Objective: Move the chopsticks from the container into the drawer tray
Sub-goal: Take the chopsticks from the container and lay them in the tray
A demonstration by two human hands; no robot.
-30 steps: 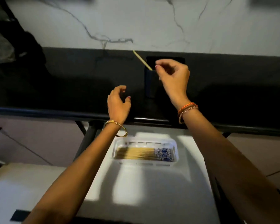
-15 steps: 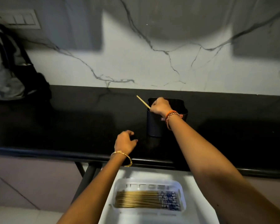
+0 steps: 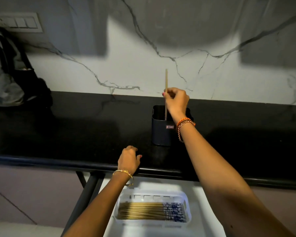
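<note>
Above the dark blue rectangular plastic container (image 3: 161, 130), which stands on the black stone surface (image 3: 75, 130) against the white marble wall, the right hand (image 3: 176, 101) pinches one pale wooden chopstick (image 3: 166, 79) between its fingers (image 3: 166, 94); the stick stands upright with its lower end inside the container's mouth. Nearer the viewer than the container, the left hand (image 3: 129, 159) rests on the surface edge, its fingers loosely curled and holding nothing. Nearer again and lower, the white slotted plastic drawer tray (image 3: 186, 202) holds a flat row of tan chopsticks with blue-patterned ends (image 3: 152, 212), too closely packed to count exactly. Most of the job looks done: only one stick shows at the container, though its dark inside cannot be checked for others.
</note>
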